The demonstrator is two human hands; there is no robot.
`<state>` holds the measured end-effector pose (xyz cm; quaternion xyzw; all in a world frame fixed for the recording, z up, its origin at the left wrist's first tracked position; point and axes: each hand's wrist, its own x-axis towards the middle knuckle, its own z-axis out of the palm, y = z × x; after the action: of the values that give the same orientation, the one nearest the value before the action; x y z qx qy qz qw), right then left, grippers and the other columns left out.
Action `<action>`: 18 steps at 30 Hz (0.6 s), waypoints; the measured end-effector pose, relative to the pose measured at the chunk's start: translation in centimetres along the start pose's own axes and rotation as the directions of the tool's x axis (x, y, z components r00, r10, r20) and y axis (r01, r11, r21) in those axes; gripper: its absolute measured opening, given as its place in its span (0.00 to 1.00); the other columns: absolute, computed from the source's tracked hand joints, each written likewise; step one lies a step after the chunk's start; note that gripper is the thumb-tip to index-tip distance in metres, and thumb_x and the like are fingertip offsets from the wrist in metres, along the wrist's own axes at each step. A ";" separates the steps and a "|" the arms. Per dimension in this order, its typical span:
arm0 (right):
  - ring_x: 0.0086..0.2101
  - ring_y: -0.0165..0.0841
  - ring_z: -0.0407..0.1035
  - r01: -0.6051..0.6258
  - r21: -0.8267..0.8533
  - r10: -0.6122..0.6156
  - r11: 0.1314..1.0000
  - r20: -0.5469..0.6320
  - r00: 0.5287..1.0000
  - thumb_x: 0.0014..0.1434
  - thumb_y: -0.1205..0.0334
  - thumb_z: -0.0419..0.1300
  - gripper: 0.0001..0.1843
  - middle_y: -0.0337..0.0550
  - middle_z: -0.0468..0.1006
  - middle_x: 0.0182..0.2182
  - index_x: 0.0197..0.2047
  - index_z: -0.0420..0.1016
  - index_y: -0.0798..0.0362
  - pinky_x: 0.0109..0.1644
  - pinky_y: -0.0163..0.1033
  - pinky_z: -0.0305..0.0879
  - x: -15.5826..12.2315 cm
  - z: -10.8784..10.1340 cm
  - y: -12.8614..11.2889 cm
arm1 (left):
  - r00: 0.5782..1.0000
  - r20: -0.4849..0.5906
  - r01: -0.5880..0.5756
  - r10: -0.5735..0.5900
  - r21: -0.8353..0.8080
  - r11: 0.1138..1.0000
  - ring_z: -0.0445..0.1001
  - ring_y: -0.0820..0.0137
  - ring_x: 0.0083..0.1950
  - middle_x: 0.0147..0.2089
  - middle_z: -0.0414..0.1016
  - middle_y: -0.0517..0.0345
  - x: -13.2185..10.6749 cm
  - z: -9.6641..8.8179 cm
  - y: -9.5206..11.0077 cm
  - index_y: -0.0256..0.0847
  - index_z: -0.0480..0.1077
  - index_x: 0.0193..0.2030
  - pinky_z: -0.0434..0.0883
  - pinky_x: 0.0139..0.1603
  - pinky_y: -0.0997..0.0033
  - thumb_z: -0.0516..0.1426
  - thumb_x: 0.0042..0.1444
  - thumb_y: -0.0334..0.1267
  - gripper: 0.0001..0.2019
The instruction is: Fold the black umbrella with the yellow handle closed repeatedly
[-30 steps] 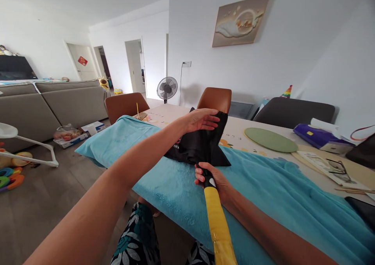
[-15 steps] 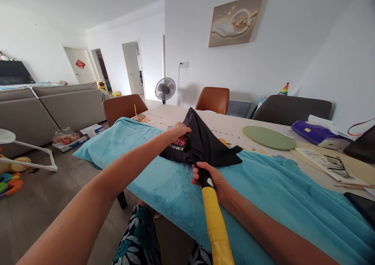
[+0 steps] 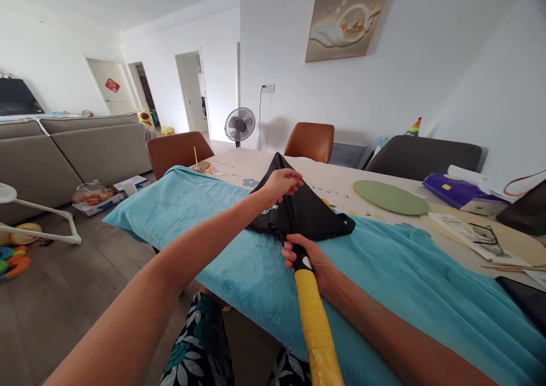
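Note:
A black umbrella (image 3: 313, 210) lies across a light blue fleece blanket (image 3: 251, 272), its canopy loosely folded to a point at the far end. White print shows on its left panel, partly behind my left arm. My right hand (image 3: 309, 255) is closed around the black neck, where the canopy gathers above a yellow-wrapped handle (image 3: 313, 312) that runs down toward me. Over the middle of the canopy, my left hand (image 3: 285, 184) has its fingers stretched to the right, slightly bent. Whether its fingertips press on the fabric is hard to tell.
The blanket covers the front of a table with a flower-print cover (image 3: 239, 167). On the right are a green oval mat (image 3: 390, 197), a purple tissue pack (image 3: 454, 190), glasses (image 3: 486, 235) and a dark phone (image 3: 522, 301). Chairs and a fan (image 3: 239, 125) stand beyond.
My left hand has moved right from the canopy's left panel to its middle, and its fingers have loosened. The left panel has folded inward. My right hand keeps its grip.

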<state>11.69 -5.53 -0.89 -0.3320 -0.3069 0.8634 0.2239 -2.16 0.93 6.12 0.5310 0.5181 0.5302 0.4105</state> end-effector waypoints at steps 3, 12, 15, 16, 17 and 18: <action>0.14 0.22 0.56 0.012 0.023 -0.013 1.000 0.033 0.999 0.55 0.65 0.53 0.12 0.34 0.60 0.13 0.20 0.63 0.57 0.19 0.30 0.64 0.2 -0.2 0.1 | 0.991 -0.045 -0.116 0.128 0.207 0.971 0.67 0.77 0.33 0.35 0.72 0.55 -3.0 -1.4 -1.4 0.35 0.69 0.36 0.66 0.33 0.77 0.51 0.47 0.26 0.10; 0.15 0.23 0.58 0.050 0.045 -0.051 0.998 0.026 0.998 0.54 0.64 0.56 0.08 0.34 0.62 0.15 0.25 0.66 0.57 0.19 0.31 0.65 0.3 -0.2 0.2 | 0.974 0.229 -0.003 0.003 0.001 1.000 0.68 0.75 0.31 0.30 0.69 0.58 -10.6 -2.6 -4.8 0.34 0.70 0.36 0.68 0.29 0.76 0.57 0.47 0.36 0.10; 0.16 0.23 0.59 0.096 0.037 -0.097 0.995 0.028 0.995 0.53 0.63 0.58 0.06 0.35 0.64 0.18 0.28 0.67 0.57 0.19 0.31 0.65 0.3 -0.1 0.2 | 0.981 0.194 -0.010 0.003 0.035 0.999 0.69 0.75 0.31 0.29 0.70 0.58 -10.4 -1.8 -5.0 0.34 0.71 0.35 0.67 0.29 0.77 0.56 0.48 0.37 0.09; 0.17 0.23 0.60 0.105 0.031 -0.106 0.994 0.036 0.994 0.53 0.63 0.58 0.06 0.35 0.65 0.18 0.28 0.68 0.57 0.19 0.30 0.65 0.3 -0.1 0.2 | 0.983 0.183 -0.016 0.008 0.044 0.999 0.69 0.76 0.30 0.28 0.70 0.59 -10.3 -1.6 -5.0 0.35 0.71 0.34 0.66 0.29 0.77 0.57 0.47 0.36 0.08; 0.17 0.23 0.60 0.106 0.018 -0.107 0.994 0.047 0.993 0.53 0.62 0.58 0.06 0.36 0.66 0.19 0.29 0.68 0.57 0.19 0.30 0.65 0.3 -0.2 0.2 | 0.985 0.174 -0.024 0.017 0.043 0.999 0.69 0.76 0.29 0.28 0.70 0.60 -10.2 -1.3 -5.0 0.35 0.70 0.34 0.66 0.29 0.77 0.57 0.47 0.35 0.08; 0.17 0.23 0.60 0.099 -0.004 -0.098 0.995 0.058 0.993 0.54 0.61 0.58 0.07 0.37 0.66 0.19 0.29 0.68 0.57 0.19 0.30 0.65 0.3 -0.2 0.2 | 0.985 0.169 -0.031 0.025 0.035 0.999 0.69 0.76 0.28 0.27 0.70 0.61 -10.1 -1.1 -5.0 0.36 0.70 0.34 0.66 0.29 0.77 0.57 0.47 0.35 0.08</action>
<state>11.63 -5.44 -1.28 -0.2921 -0.3323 0.8595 0.2560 -2.80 -8.53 -0.08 0.5888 0.4836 0.4795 0.4354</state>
